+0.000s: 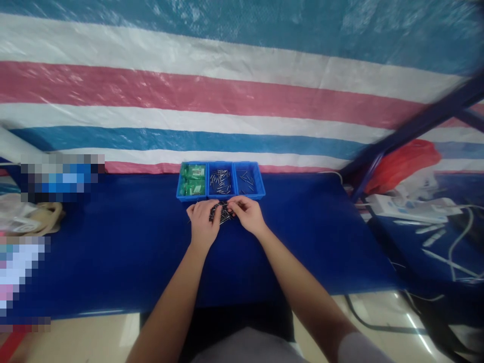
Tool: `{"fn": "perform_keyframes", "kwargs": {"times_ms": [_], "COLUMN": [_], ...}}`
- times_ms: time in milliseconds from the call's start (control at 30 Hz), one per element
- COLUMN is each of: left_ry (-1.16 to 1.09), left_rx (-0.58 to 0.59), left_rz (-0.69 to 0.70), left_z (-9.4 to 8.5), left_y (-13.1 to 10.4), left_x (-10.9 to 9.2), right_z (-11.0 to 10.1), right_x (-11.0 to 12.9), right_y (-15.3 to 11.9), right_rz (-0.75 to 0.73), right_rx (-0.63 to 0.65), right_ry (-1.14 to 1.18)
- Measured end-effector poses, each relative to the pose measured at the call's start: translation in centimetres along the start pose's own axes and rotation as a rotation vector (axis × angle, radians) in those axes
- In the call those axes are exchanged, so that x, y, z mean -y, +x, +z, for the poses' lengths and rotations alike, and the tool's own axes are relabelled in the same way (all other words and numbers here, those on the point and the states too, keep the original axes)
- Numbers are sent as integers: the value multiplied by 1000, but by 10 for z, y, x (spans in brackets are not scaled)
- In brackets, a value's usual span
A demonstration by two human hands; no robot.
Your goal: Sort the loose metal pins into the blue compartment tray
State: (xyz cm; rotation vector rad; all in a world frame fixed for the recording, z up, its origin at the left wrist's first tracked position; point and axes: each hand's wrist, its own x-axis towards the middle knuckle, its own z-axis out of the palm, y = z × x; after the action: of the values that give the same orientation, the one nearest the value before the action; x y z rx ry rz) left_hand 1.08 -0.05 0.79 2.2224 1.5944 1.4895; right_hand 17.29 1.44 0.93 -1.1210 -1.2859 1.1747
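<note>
A pile of small dark metal pins (223, 216) lies on the blue table in front of the bins; their exact kind is too small to tell. My left hand (204, 219) rests at the left side of the pile, thumb and fingers apart. At the pile's right edge, my right hand (247, 214) has its thumb and forefinger pinched on a thin pin. Just beyond the hands stand three joined blue bins. The left bin (178, 190) contains green packets (194, 174). Loose metal pins lie in the middle bin (222, 165) and fewer in the right bin (258, 176).
The blue table (124, 242) runs across the view, with a striped plastic sheet (227, 96) behind. Plastic bags and blurred-out items sit at the left. On the right are a metal frame (368, 179), a red bag (404, 166), a white box (408, 207) and cables.
</note>
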Motion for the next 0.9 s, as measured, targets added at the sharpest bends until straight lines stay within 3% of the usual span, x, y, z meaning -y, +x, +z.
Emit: {"fn": "perform_keyframes", "kwargs": {"times_ms": [300, 900], "left_ry": [-58, -84], "left_rx": [-18, -48], "left_rz": [41, 26], "left_z": [0, 1], "left_y": [-2, -4], "left_x": [2, 2], "right_z": [3, 1], "right_x": [1, -3], "right_y": [2, 3], "right_rz": [47, 55], "right_rx": [2, 3], "right_ry": [107, 73]}}
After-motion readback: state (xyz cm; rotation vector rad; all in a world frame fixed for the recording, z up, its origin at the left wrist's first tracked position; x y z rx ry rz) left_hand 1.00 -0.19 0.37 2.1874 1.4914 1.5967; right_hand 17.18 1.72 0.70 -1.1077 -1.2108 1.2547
